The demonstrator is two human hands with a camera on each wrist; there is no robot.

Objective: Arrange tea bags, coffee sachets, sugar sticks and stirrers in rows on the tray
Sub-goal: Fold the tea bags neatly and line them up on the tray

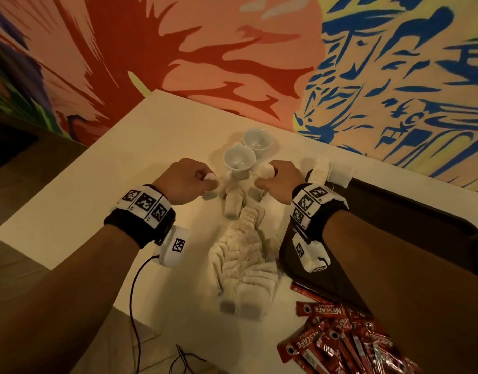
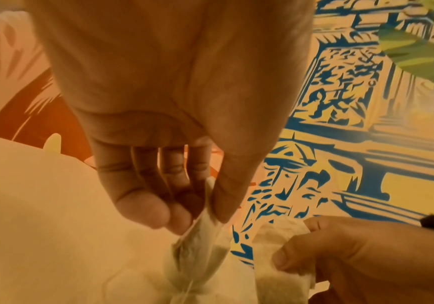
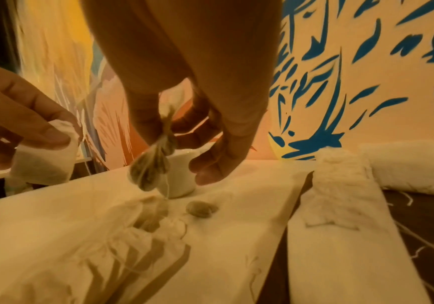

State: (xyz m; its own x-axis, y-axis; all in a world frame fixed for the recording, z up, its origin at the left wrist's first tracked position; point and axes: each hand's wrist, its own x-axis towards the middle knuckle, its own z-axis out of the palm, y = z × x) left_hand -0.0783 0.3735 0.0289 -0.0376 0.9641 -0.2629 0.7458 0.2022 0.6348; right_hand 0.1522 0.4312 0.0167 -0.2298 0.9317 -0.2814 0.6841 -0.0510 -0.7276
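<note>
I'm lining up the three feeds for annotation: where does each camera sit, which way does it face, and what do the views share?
Head: worn on the head, looking forward and down at the table, cups, dark tray; both forearms and hands show.
Left wrist: looks along the left hand at the tea bag it pinches; the right hand shows at lower right.
Right wrist: looks along the right hand at its pinched tea bag; the left hand shows at left.
Shared: every view shows both hands and the painted wall.
</note>
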